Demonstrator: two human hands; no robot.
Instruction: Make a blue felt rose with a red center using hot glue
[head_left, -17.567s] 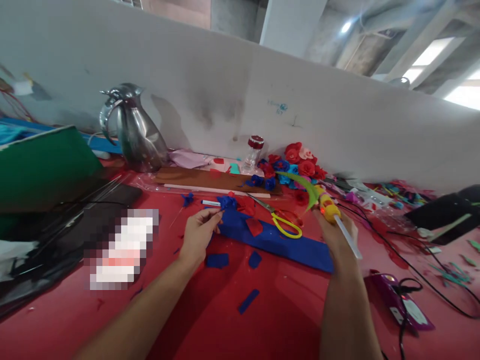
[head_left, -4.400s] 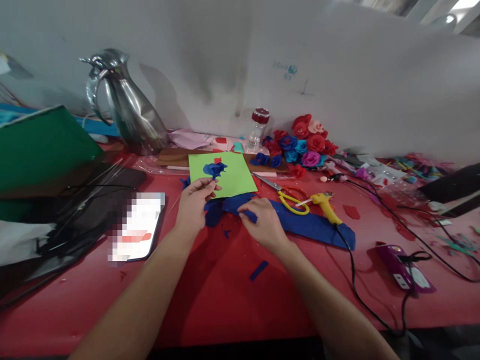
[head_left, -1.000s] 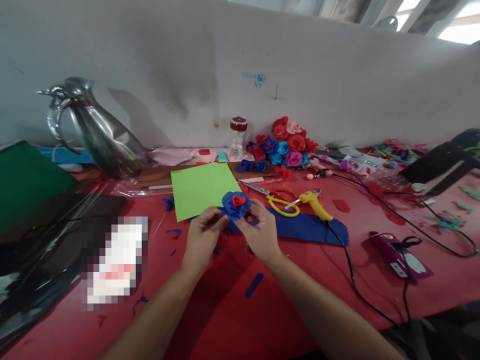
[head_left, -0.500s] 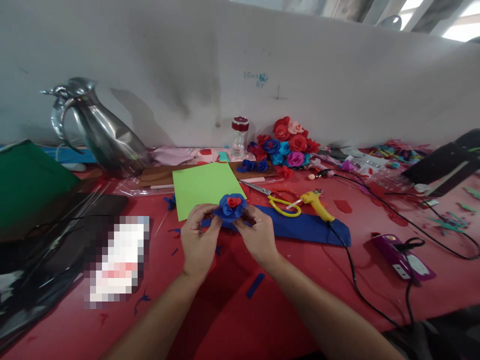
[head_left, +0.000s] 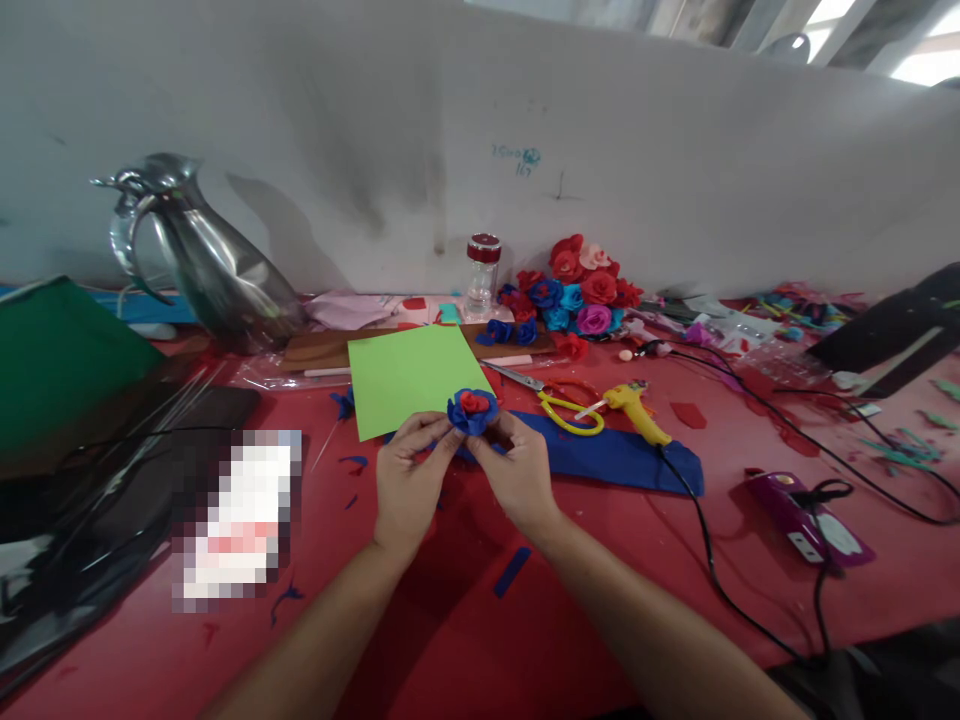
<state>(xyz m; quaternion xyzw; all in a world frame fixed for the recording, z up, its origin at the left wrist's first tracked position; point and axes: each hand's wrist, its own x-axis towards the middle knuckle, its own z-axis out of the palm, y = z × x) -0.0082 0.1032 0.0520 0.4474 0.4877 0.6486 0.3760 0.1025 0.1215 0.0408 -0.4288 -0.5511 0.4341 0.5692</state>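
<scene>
Between my two hands is a paper rose [head_left: 473, 410] with blue outer petals and a red centre. My left hand [head_left: 416, 465] pinches its left underside with thumb and fingers. From the other side, my right hand [head_left: 515, 465] grips the lower right of the same rose. The fingertips under the petals are partly hidden. Beneath and to the right lies a strip of blue crepe paper [head_left: 622, 462]. A light green paper sheet [head_left: 409, 375] lies just behind my left hand. Scissors with yellow and red handles [head_left: 570, 412] and a yellow glue gun [head_left: 637, 412] rest beyond my right hand.
A steel jug [head_left: 217, 265] leans at the back left. A glass bottle [head_left: 482, 280] stands beside a bunch of paper roses [head_left: 592, 285] against the wall. On the right, black cords run past a purple power strip [head_left: 810, 520]. Blue scraps [head_left: 512, 572] dot the red table [head_left: 465, 650].
The rose has tipped so its red centre faces me more, and its petals look more cupped. My left hand has shifted slightly right, closer to my right hand.
</scene>
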